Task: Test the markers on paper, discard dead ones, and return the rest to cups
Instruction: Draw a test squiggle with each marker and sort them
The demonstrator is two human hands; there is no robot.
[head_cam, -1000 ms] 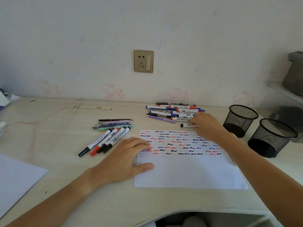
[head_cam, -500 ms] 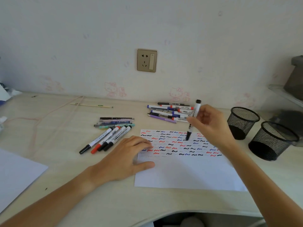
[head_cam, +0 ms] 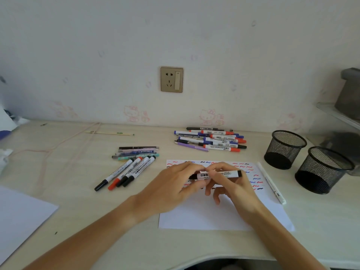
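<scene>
Both hands grasp a white black-capped marker [head_cam: 220,174] level over the squiggle-covered white paper sheet [head_cam: 214,215] on the table: left hand [head_cam: 175,190] at the cap end, right hand [head_cam: 231,188] on the barrel. Pulling straight apart should uncap it cleanly. Untested markers [head_cam: 212,140] lie beyond.

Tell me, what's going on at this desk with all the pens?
A person is holding one black-ended marker level in both hands, the left hand at one end and the right hand along the barrel, above a sheet of paper covered in red, blue and black squiggles. More markers lie in a far pile and a nearer group. Two mesh cups stand at the right; whether anything is inside them is not visible.
</scene>
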